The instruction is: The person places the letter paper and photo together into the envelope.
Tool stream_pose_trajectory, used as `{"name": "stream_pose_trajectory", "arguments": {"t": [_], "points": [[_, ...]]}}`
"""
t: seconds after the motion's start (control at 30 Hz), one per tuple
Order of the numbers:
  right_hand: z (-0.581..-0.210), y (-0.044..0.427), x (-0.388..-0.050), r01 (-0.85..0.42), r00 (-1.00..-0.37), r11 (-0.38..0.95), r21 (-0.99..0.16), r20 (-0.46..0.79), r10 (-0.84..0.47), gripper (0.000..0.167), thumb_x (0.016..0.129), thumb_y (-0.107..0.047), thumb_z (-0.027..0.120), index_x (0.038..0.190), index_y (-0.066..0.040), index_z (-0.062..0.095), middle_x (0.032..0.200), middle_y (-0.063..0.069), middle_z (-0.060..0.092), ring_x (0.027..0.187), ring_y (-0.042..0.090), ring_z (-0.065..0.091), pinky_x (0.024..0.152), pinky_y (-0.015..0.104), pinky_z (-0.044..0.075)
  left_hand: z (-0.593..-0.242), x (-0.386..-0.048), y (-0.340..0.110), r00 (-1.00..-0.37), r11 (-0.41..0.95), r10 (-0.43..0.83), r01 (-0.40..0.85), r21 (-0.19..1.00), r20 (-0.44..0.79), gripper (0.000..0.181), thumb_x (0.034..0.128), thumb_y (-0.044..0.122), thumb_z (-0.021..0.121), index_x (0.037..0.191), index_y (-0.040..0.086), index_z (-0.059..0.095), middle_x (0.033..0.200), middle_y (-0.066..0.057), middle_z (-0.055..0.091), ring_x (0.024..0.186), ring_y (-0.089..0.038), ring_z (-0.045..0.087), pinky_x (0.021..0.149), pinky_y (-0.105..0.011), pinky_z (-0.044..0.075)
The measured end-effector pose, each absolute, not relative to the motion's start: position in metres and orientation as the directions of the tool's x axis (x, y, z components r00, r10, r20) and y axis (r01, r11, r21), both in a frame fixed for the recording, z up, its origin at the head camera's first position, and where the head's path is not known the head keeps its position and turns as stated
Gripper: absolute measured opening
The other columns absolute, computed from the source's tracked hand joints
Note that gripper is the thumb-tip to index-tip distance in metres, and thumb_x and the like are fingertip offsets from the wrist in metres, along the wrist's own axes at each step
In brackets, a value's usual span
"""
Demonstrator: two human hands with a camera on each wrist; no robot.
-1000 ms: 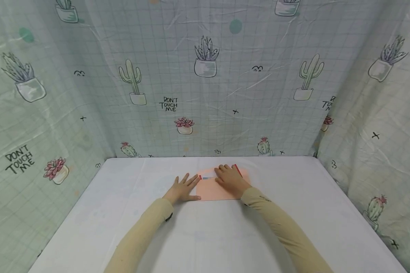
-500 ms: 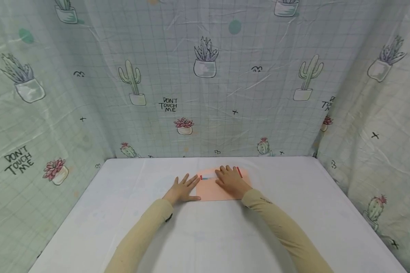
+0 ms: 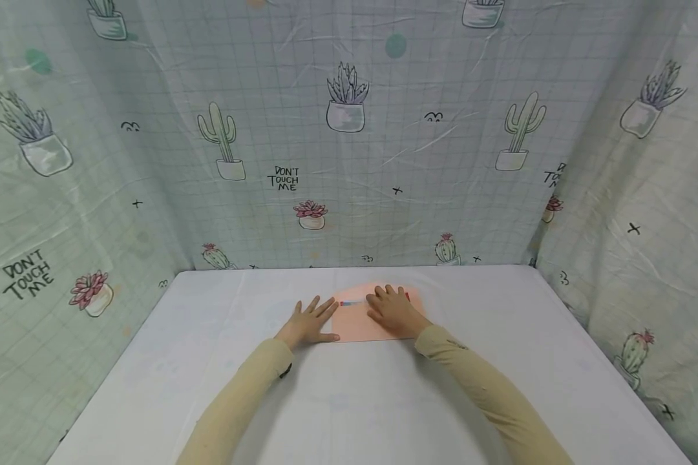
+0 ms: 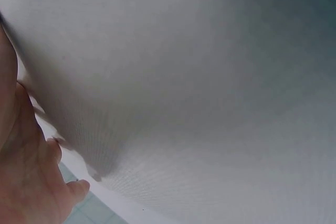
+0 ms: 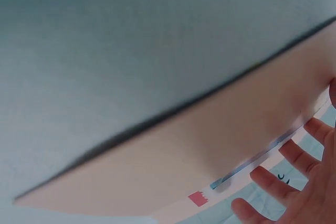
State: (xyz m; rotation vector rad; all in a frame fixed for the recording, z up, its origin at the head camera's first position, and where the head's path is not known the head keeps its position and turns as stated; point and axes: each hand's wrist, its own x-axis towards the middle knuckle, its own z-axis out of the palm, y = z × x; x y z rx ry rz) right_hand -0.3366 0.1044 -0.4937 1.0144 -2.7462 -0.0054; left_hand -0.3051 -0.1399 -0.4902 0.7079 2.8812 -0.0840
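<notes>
A peach paper envelope (image 3: 353,326) lies flat near the back of the white table. Along its opening shows a thin strip of a card (image 3: 351,303), blue and white with red at the ends; most of the card is hidden. My right hand (image 3: 397,311) rests over the opening with its fingers extended toward the far side. In the right wrist view the card's blue edge (image 5: 247,167) and a red patch (image 5: 198,199) lie near those fingertips. My left hand (image 3: 305,323) lies spread at the envelope's left edge, its thumb at the near left corner.
The white table (image 3: 337,400) stretches around the envelope toward me and to both sides. A hanging cloth (image 3: 267,226) printed with cacti and potted plants surrounds its back and sides.
My right hand has moved slightly toward me. Less of the card's red right end shows, as the card slides down into the envelope. My left hand stays nearly in place.
</notes>
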Motion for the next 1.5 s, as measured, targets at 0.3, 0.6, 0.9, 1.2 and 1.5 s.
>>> {"name": "stream_pose_trajectory", "arguments": {"t": [0.3,0.6,0.9,1.2,1.5], "points": [[-0.4925,0.1052,-0.3339,-0.650,-0.728,0.750,0.120,0.185,-0.660,0.026,0.094,-0.037,0.041,0.106,-0.015,0.050,0.095,0.005,0.047,0.081,0.021,0.041,0.065,0.036,0.031,-0.4882,-0.3035,-0.1404,-0.872,0.883,0.462,0.469,-0.008,-0.163,0.082,0.0821,0.064,0.041,0.145,0.018,0.013,0.152,0.000,0.011,0.138,-0.033,0.011,0.104,-0.063,0.015],[-0.4954,0.1047,-0.3363,-0.661,-0.704,0.728,0.182,0.187,-0.685,0.026,0.094,-0.036,0.041,0.104,-0.015,0.049,0.092,0.006,0.048,0.081,0.020,0.042,0.061,0.032,0.031,-0.4877,-0.3032,-0.1409,-0.874,0.886,0.455,0.464,-0.015,-0.169,0.081,0.0821,0.064,0.040,0.145,0.019,0.014,0.152,0.001,0.012,0.138,-0.033,0.012,0.104,-0.063,0.016],[-0.4952,0.1030,-0.3360,-0.656,-0.697,0.721,0.224,0.185,-0.692,0.029,0.094,-0.036,0.041,0.104,-0.010,0.050,0.094,0.007,0.050,0.085,0.021,0.044,0.066,0.034,0.038,-0.4882,-0.3044,-0.1406,-0.877,0.889,0.449,0.458,-0.019,-0.173,0.081,0.0818,0.065,0.040,0.145,0.020,0.013,0.152,0.002,0.011,0.138,-0.033,0.011,0.104,-0.063,0.015],[-0.4934,0.1013,-0.3344,-0.648,-0.707,0.722,0.243,0.158,-0.689,0.029,0.094,-0.035,0.040,0.103,-0.011,0.051,0.099,0.006,0.049,0.087,0.019,0.043,0.069,0.035,0.040,-0.4874,-0.3033,-0.1408,-0.875,0.887,0.451,0.462,-0.022,-0.176,0.082,0.0817,0.065,0.039,0.145,0.020,0.012,0.152,0.002,0.010,0.139,-0.032,0.010,0.104,-0.062,0.016],[-0.4926,0.1009,-0.3357,-0.666,-0.707,0.717,0.204,0.133,-0.694,0.029,0.095,-0.035,0.039,0.105,-0.011,0.051,0.100,0.006,0.050,0.091,0.019,0.043,0.072,0.036,0.041,-0.4872,-0.3030,-0.1407,-0.875,0.888,0.452,0.460,-0.007,-0.174,0.082,0.0813,0.065,0.040,0.145,0.020,0.013,0.152,0.002,0.011,0.138,-0.033,0.011,0.103,-0.063,0.016]]}}
